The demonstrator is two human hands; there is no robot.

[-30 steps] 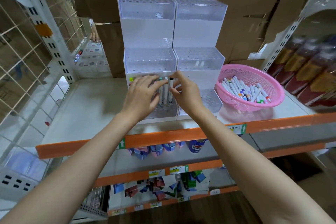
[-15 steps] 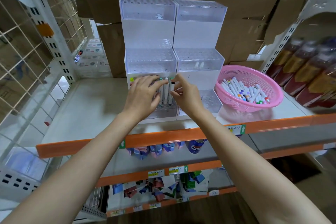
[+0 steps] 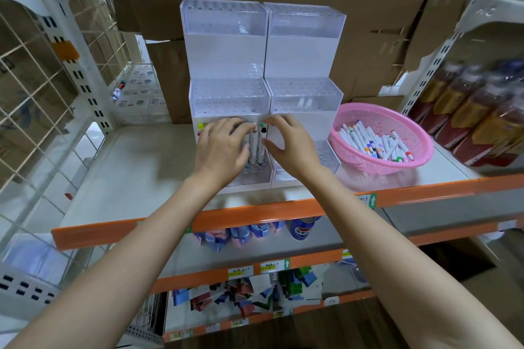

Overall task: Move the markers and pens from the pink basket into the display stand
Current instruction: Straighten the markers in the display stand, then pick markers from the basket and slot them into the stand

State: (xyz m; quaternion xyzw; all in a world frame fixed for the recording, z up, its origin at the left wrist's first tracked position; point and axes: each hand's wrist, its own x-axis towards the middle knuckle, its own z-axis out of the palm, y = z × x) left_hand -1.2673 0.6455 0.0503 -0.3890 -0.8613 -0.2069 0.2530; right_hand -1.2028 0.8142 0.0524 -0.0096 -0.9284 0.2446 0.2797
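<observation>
Half a second ago the right hand (image 3: 289, 144) pinched the top of the black-capped marker (image 3: 263, 130). Now its thumb and fingers have spread into a loose curve just beside that marker and hold nothing. The marker stands upright in the lowest tier of the left half of the stand (image 3: 224, 54), next to a green-capped one (image 3: 262, 124), so I judge this one placed. The left hand (image 3: 224, 144) has stayed where it was, fingers bent over the row of markers already in that tier. It covers them, so I cannot tell whether it grips one or only steadies them. A yellow-green cap (image 3: 201, 125) shows at the far left of the row. The pink basket (image 3: 368, 163) sits on the shelf (image 3: 141, 173) just right of the stand, and it holds a good heap of markers (image 3: 377, 142). The upper tiers and the right half of the stand look almost bare, so the task is early on. The free right hand is nearest the basket and seems best placed to fetch the next marker. The standing ones are close together, so a careless pull-back could knock them askew.
</observation>
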